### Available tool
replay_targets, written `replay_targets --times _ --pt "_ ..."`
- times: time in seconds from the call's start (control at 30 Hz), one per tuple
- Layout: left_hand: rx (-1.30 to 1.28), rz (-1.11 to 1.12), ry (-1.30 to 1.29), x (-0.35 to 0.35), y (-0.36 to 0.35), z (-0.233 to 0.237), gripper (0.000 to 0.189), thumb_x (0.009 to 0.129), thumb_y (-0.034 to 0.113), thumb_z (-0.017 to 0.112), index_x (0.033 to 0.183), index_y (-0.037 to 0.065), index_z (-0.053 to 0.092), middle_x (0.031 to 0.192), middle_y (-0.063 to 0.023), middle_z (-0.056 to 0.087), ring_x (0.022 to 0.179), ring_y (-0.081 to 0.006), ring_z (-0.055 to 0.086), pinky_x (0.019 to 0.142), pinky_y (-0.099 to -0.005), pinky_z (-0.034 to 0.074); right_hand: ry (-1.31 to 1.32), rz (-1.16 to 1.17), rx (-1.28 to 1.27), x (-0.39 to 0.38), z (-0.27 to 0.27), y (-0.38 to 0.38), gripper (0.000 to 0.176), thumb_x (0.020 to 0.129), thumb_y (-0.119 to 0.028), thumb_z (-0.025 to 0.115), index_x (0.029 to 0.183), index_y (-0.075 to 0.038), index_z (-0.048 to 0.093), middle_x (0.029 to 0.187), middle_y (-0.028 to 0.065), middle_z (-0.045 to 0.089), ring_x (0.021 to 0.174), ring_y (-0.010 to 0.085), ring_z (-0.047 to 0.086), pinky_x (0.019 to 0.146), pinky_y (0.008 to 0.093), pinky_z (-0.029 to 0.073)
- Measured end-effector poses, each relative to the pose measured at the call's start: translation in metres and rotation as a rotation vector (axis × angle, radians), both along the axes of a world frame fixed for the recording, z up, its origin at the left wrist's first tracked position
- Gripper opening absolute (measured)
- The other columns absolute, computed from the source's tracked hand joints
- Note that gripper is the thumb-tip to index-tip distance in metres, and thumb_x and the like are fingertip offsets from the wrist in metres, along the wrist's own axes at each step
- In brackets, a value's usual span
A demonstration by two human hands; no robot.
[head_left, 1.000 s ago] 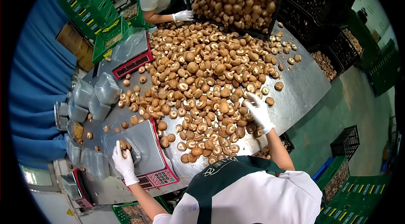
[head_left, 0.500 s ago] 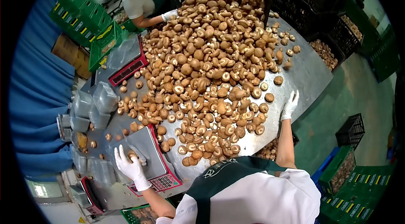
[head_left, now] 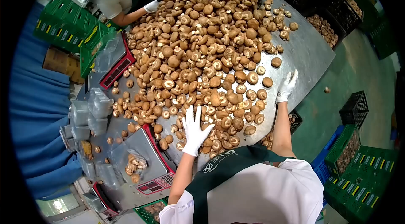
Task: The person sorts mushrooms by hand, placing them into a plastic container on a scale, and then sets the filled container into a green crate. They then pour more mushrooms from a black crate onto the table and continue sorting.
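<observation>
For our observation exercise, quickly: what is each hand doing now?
Left hand: open, fingers spread, against the mushrooms.
Right hand: open, holding nothing visible.

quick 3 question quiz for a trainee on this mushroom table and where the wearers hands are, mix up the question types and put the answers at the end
1. Multiple choice: what is the wearer's left hand over?
a) a stack of green crates
b) the near part of the mushroom pile
c) the blue curtain

2. True or false: the clear tray on the scale with the visible keypad has mushrooms in it.

3. Fill in: the wearer's right hand is beside the pile, over the bare metal of the ____.

Key: 1 b; 2 true; 3 table
</observation>
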State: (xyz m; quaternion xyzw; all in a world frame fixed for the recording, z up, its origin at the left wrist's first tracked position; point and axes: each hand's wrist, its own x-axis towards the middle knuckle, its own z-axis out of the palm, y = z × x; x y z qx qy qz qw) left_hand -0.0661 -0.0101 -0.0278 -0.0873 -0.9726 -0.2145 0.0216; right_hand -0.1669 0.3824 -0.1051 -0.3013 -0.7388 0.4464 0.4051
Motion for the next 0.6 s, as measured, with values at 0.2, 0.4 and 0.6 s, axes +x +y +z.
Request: replay_targets --times 0.2,0.4,0.6 --pt "-0.008 -0.015 0.0 0.0 -0.003 -0.015 0.086 0.069 0.047 0.072 0.139 0.012 0.037 0.142 -0.0188 0.032 0.132 -0.0364 0.028 0.109 -0.0506 0.015 0.046 0.008 -0.125 -0.012 0.007 0.01 0.053 0.096 -0.033 0.045 0.135 0.003 0.037 0.136 0.0214 0.042 0.127 0.0314 0.041 0.104 0.0357 0.031" --pt "0.032 0.007 0.021 0.002 -0.002 -0.015 0.088 0.069 0.047 0.073 0.138 0.007 0.035 0.14 -0.0206 0.035 0.13 -0.0372 0.031 0.108 -0.0505 0.018 0.093 0.039 -0.24 -0.044 0.013 0.01 0.05 0.097 -0.031 0.043 0.135 0.001 0.038 0.135 0.0195 0.044 0.123 0.0289 0.044 0.103 0.0331 0.032" --pt "0.008 0.015 0.013 0.002 -0.002 -0.015 0.087 0.069 0.047 0.072 0.138 0.007 0.036 0.138 -0.0198 0.038 0.129 -0.036 0.033 0.109 -0.0483 0.018 0.053 0.15 -0.2 -0.062 0.014 -0.008 0.047 0.096 -0.025 0.045 0.136 -0.001 0.038 0.133 0.0206 0.047 0.121 0.0306 0.048 0.099 0.0335 0.037"
